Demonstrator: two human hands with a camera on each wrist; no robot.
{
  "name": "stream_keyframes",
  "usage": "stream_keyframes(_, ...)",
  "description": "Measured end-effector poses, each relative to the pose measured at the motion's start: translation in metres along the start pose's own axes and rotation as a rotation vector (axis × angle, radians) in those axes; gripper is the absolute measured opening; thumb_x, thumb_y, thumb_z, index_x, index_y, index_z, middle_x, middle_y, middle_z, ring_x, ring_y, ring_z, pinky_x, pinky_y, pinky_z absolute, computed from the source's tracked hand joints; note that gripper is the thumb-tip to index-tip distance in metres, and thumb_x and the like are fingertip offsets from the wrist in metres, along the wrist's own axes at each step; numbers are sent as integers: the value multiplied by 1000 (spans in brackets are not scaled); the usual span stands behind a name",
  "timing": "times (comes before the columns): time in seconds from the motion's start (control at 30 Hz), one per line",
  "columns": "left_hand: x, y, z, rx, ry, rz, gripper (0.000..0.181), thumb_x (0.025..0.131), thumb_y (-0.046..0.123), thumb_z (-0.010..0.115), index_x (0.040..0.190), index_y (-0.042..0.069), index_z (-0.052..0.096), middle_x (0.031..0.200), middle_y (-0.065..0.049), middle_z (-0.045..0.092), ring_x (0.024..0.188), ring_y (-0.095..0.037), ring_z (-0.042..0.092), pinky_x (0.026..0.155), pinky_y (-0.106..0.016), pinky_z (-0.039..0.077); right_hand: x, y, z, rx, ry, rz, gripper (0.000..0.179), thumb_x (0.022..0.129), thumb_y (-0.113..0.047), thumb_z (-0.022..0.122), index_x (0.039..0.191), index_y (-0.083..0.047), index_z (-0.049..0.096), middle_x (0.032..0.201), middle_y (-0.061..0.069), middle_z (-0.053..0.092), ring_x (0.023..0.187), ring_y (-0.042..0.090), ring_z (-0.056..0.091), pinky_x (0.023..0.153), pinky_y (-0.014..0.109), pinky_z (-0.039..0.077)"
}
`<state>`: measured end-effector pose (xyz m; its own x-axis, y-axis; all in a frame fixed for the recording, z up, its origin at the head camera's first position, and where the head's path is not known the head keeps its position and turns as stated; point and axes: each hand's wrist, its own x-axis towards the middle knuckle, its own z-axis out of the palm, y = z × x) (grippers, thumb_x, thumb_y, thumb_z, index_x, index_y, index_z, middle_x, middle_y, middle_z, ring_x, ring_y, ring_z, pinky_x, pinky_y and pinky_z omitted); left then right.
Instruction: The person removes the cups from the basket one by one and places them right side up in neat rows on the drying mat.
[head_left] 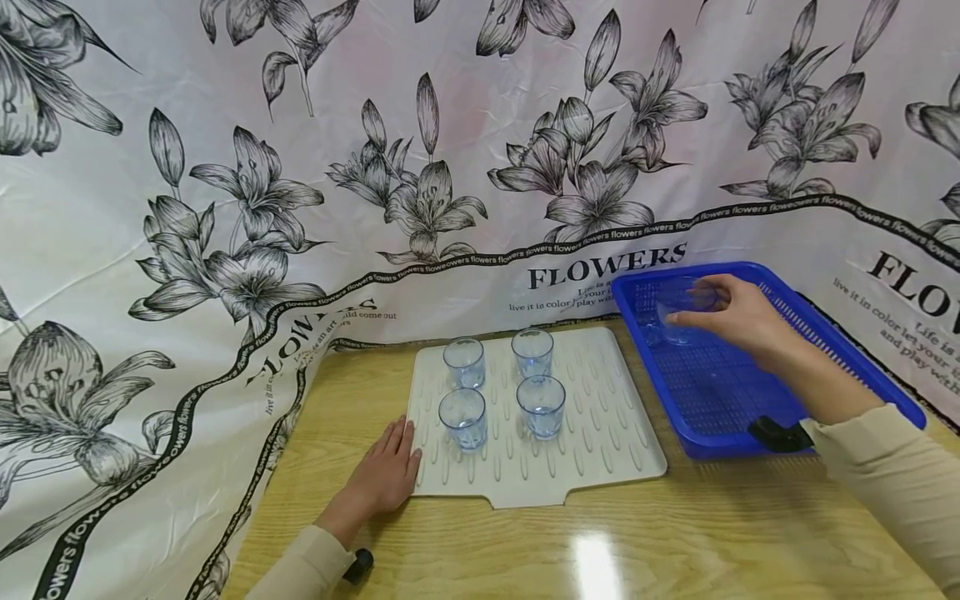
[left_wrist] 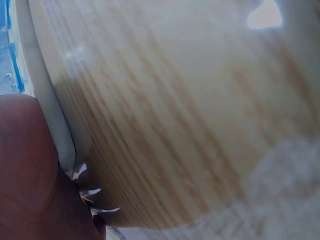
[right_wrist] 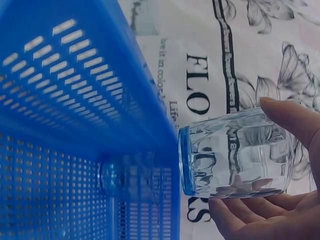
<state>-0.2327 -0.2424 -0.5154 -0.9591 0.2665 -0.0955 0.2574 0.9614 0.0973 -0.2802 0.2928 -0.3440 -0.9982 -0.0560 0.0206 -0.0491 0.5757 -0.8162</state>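
Note:
My right hand grips a clear, blue-tinted drinking glass at the far left corner of the blue plastic basket. In the right wrist view the thumb lies on one side of this glass and the fingers on the other. Another glass stands inside the basket. My left hand rests with straight fingers against the left edge of a white ridged draining tray. Several similar glasses stand upright on the tray, including a front-left glass and a front-right glass.
The tray and basket sit side by side on a wood-grain table. A white curtain printed with black flowers hangs behind and to the sides. The basket's raised wall lies close to the held glass.

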Motion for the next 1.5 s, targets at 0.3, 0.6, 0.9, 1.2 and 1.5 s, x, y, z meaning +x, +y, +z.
stream_keyframes(0.3, 0, 1, -3, -10, 2, 8, 64, 112, 36, 31, 162, -3, 19, 169, -21, 14, 156, -40, 15, 123, -55, 23, -5, -18, 19, 30, -13, -25, 98, 91, -42, 78, 158, 7, 24, 154, 33, 37, 144, 51, 32, 112, 67, 31)
stream_keyframes(0.6, -2, 5, -7, -16, -5, 9, 63, 113, 35, 30, 162, -4, 18, 169, -22, 13, 156, -41, 14, 123, -55, 22, -5, -26, 40, 74, -40, -48, 94, 93, -35, 77, 158, 6, 22, 155, 30, 38, 145, 47, 34, 115, 64, 32)
stream_keyframes(0.9, -7, 8, -12, -50, -19, 9, 63, 113, 33, 29, 161, -5, 18, 169, -24, 13, 155, -43, 14, 123, -57, 20, -6, -39, 57, 121, -32, -63, 94, 93, -33, 78, 159, 4, 22, 155, 28, 39, 147, 45, 33, 116, 61, 33)
stream_keyframes(1.2, -5, 5, -7, -38, 1, 9, 63, 113, 33, 31, 161, -5, 18, 169, -23, 13, 155, -43, 15, 123, -57, 22, -3, -52, 79, 122, -17, -70, 95, 93, -31, 77, 161, 2, 19, 155, 27, 36, 144, 45, 34, 111, 60, 39)
stream_keyframes(1.5, -3, 1, -2, -26, 25, 27, 64, 113, 35, 32, 161, -5, 20, 168, -24, 15, 154, -43, 17, 122, -57, 25, -1, -56, 107, 138, 34, -71, 95, 92, -28, 78, 160, 2, 20, 155, 27, 36, 130, 41, 44, 102, 56, 45)
